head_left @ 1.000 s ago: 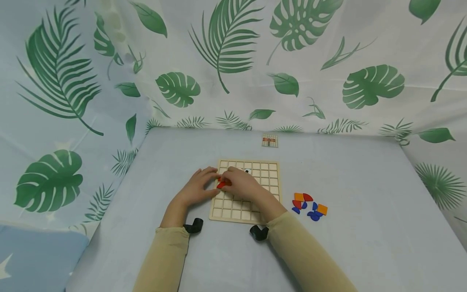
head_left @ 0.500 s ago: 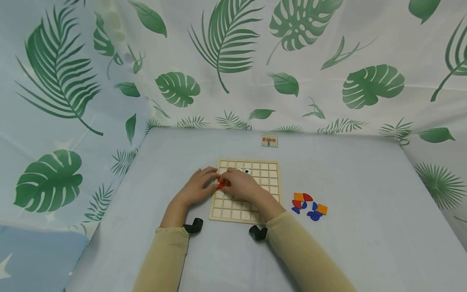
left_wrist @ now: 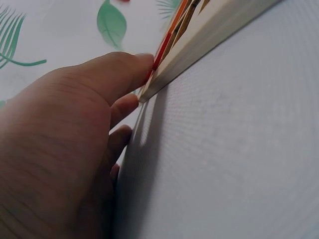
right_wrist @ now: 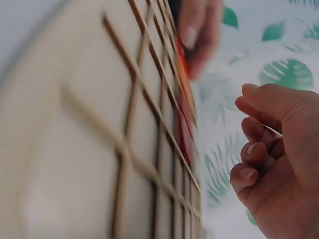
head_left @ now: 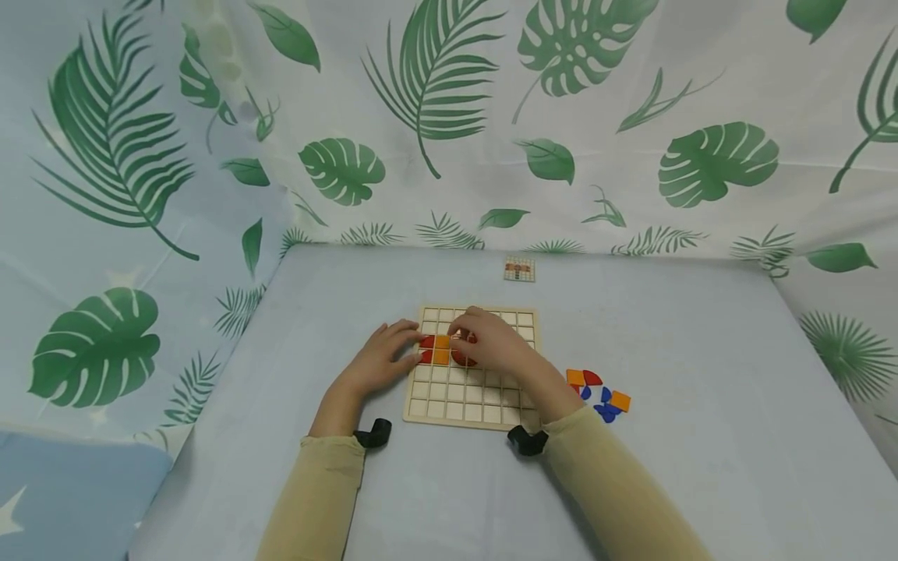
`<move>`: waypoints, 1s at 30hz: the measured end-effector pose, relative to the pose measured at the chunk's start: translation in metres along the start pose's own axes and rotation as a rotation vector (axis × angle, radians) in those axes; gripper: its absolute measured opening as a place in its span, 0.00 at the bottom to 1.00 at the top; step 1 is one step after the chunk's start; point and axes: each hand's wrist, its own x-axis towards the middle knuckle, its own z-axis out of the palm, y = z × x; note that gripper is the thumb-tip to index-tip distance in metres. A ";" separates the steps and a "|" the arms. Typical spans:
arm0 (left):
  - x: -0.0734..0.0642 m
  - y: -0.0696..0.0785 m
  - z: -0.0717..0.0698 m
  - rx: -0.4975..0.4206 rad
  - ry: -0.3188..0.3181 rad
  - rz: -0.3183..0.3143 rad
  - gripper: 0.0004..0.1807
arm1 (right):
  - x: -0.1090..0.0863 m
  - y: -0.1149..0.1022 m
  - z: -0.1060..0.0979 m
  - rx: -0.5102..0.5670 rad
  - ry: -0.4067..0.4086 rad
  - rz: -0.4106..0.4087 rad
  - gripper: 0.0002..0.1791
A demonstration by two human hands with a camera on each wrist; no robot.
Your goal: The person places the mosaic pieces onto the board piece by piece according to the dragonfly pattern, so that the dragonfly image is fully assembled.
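The left hand (head_left: 379,360), fingers spread, touches the left edge of the gridded board (head_left: 436,392) on the surface (head_left: 435,491). Red pieces (head_left: 426,357) and orange pieces (head_left: 441,356) sit in its cells; above it hangs the right hand (head_left: 494,340), fingers curled and drawn together.

A board (head_left: 456,389) lies on the worktop (head_left: 701,327), around its middle. Four pieces (head_left: 442,343), two by two, sit in the cells at the board's left side, nearer the back than the front. Further pieces (head_left: 461,358) lie just right of them, partly hidden beneath the right hand (head_left: 494,344). The left hand (head_left: 379,362) touches the board's left edge. Right of the board, loose pieces (head_left: 620,401) lie in two groups. A card (head_left: 519,269) lies behind the board; a curtain (head_left: 596,179) hangs behind the worktop.
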 end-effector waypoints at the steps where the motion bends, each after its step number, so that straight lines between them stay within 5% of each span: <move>1: 0.000 0.000 0.001 0.005 0.002 0.000 0.22 | -0.005 0.004 -0.006 0.010 0.010 0.007 0.12; 15: 0.002 0.004 0.002 -0.001 0.000 -0.035 0.19 | -0.093 0.074 -0.078 -0.050 0.107 0.179 0.13; 30: 0.002 0.005 0.005 0.026 0.036 -0.041 0.18 | -0.187 0.130 -0.096 -0.070 0.095 0.261 0.14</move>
